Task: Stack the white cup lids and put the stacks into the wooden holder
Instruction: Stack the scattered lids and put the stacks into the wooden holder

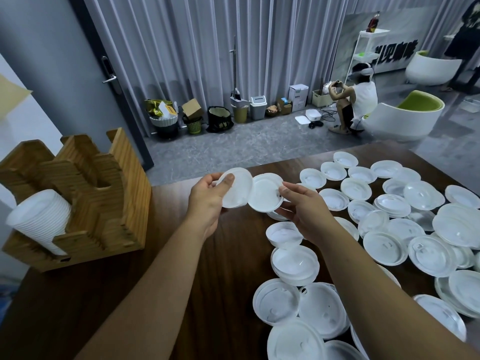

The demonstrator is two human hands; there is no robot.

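We hold two thin white plastic cup lids above the dark wooden worktop (220,255), one in each grip.

The left hand (207,201) pinches its round lid (236,188) at the rim, thumb on the face; the right hand (301,206) pinches the second lid (265,193) at its near edge, and the two rims touch between the grips. We judge them light, bendy and a little slippery, so the rim is best. Left of the grips, the slotted wooden holder (124,193) carries one stack of lids (39,222); loose lids (384,245) lie right.
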